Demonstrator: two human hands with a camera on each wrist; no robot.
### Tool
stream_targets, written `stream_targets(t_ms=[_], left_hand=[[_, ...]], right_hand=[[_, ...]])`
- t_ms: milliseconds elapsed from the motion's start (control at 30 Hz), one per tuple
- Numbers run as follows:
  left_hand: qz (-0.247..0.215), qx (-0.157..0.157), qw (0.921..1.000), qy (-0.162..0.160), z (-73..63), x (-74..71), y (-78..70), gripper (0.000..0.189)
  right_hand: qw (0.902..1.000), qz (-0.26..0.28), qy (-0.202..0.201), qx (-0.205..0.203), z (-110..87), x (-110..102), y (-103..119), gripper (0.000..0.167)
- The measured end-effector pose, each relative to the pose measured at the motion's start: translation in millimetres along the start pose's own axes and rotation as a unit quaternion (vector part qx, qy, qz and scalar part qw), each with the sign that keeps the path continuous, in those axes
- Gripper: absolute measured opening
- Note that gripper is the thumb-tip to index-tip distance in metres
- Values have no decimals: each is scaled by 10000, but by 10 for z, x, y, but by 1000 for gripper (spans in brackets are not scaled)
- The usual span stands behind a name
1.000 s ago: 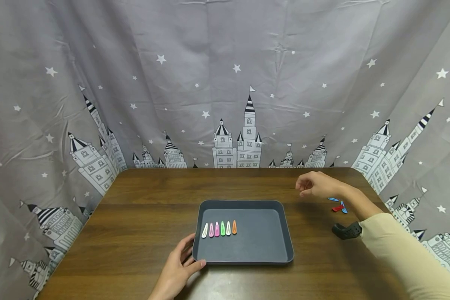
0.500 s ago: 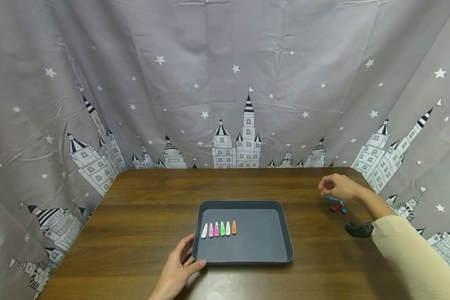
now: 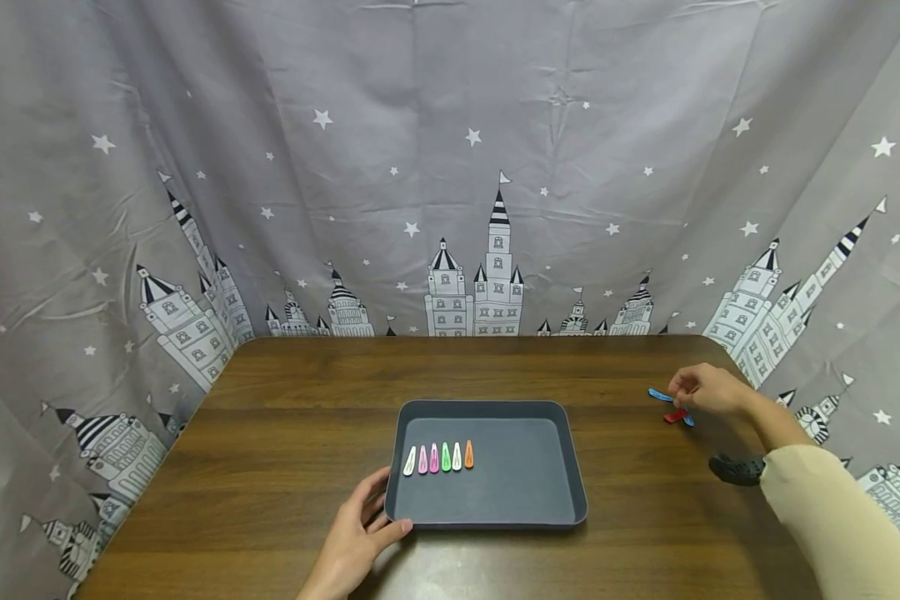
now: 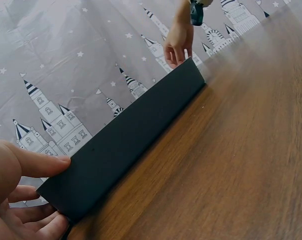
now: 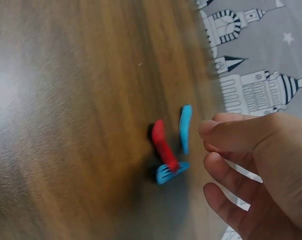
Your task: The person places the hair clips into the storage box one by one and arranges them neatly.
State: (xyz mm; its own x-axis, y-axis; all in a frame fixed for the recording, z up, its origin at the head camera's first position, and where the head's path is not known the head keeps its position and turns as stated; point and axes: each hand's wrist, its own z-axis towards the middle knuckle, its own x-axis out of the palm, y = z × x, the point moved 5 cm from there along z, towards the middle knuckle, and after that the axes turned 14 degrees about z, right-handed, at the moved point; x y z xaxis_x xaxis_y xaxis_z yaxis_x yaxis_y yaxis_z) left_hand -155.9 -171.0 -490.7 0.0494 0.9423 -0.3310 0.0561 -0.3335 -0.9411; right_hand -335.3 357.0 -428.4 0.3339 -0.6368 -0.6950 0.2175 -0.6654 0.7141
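My left hand holds the near left corner of a dark grey tray, thumb against the front wall in the left wrist view. A row of snap hair clips lies in the tray's left half, from a white clip to an orange clip. At the table's right, my right hand hovers over loose hair clips with bent fingers and nothing visible between them. Below it, a red clip lies across a blue clip; another blue clip lies beside them.
A brown wooden table bears the tray and clips. Behind it hangs a grey curtain printed with castles and stars. A dark strap is on the right wrist, by a cream sleeve.
My right hand has moved right and lower, from beyond the tray's far right corner to over the loose clips. The left hand and tray have stayed put.
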Motion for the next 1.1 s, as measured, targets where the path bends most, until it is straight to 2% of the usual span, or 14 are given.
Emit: stream_targets(t_ms=[233, 467, 733, 933, 1100], left_hand=[[-44, -118, 9999, 24, -6, 7, -18, 80], [-49, -210, 9998, 36, -12, 6, -24, 79], [20, -221, 9997, 66, -9, 2, -27, 79], [49, -103, 9999, 61, -13, -3, -41, 79], [8, -174, 9998, 58, -13, -3, -35, 79]], right_hand=[[9998, 125, 104, 126, -46, 129, -196, 13], [9999, -81, 25, 88, -43, 190, -272, 13], [9999, -118, -6, -2, -40, 211, -279, 16], [9999, -119, -81, 24, -29, 205, -262, 16], [9997, -132, -190, 106, -10, 193, -278, 20]])
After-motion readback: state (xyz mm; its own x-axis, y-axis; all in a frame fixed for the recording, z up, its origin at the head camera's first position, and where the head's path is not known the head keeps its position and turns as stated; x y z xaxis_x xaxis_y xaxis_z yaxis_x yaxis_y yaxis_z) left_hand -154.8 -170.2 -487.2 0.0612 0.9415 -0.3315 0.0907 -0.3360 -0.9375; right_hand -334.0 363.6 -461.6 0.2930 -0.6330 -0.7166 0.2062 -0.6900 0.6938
